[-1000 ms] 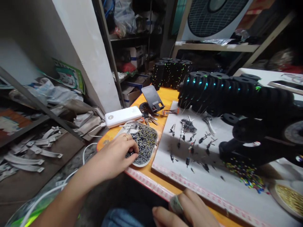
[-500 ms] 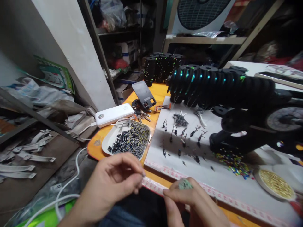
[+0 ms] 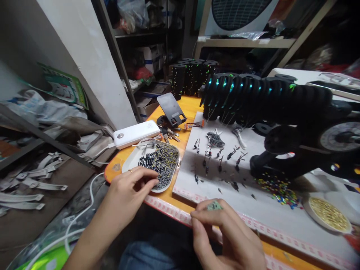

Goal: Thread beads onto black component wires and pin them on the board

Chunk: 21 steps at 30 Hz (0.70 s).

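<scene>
While the power bank lies just behind, the tray sits at the table's left corner, holding dark cylinders mid-left and small grey and yellow parts to the right. Cylinders lie at mixed angles, several with long axes roughly left-right. Left hand is at the tray's near edge, thumb and forefinger tips close; cannot tell if anything is clamped between. Half a second ago it was lower, nearer the right hand. The latter, forefinger bearing a green wrap, has its tips nearly together, pointing left; contents not visible. Beads lie loose on the board. Far right, the bowl holds gold pieces.
</scene>
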Motion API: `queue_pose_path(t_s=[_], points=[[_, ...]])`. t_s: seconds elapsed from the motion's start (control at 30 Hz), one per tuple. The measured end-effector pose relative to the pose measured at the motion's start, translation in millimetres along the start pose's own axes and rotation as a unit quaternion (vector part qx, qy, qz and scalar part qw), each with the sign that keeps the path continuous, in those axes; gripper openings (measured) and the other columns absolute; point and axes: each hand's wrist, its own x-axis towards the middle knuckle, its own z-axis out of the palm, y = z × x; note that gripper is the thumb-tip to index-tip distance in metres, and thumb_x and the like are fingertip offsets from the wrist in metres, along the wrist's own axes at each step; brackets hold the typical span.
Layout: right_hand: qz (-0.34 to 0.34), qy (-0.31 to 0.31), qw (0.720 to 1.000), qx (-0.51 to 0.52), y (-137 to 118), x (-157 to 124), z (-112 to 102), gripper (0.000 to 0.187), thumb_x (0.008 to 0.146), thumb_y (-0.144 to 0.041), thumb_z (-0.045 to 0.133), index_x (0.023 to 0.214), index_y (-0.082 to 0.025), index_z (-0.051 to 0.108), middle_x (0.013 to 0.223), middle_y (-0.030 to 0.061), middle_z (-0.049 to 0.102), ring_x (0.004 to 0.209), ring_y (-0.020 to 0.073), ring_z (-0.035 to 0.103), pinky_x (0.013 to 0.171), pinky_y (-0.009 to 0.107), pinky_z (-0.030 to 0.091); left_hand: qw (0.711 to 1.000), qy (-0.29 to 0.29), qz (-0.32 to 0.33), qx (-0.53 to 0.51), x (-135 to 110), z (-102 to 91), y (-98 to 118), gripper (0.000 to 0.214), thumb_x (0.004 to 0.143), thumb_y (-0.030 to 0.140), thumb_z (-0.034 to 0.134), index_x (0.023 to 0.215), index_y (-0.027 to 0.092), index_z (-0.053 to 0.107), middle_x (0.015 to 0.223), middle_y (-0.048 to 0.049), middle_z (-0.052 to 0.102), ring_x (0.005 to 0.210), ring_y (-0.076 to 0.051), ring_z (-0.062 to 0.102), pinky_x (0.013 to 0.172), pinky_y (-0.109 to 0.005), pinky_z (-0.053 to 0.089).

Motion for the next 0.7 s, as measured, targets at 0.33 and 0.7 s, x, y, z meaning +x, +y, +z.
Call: queue_pose_path(t_s=[0.33,0.7], points=[[-0.021,0.033,0.999,0.017,-5.5,3.3,9.0,0.020,0.091,-0.006,0.055,0.086,-0.024,0.061,0.085,-0.0013,0.064,0.077,0.0104,0.067,0.060,0.019,0.048,0.912,0.000,-0.128,-0.389,-26.1,31.4,25.7,0.016,0.081,0.011,0.080,0.081,0.027,0.081,0.083,0.0026,0.075,0.069,-0.008,0.069,0.062,-0.011,0.055],[-0.054,0.056,0.997,-0.004,-8.7,-1.8,11.8,0.018,0.087,-0.004,0.057,0.086,-0.021,0.064,0.087,0.0010,0.067,0.079,0.0078,0.069,0.061,0.014,0.053,0.661,-0.014,-0.384,-0.645,-45.8,50.5,49.8,0.036,0.064,0.017,0.097,0.087,0.017,0.070,0.071,0.0038,0.070,0.055,-0.004,0.065,0.054,-0.009,0.054]])
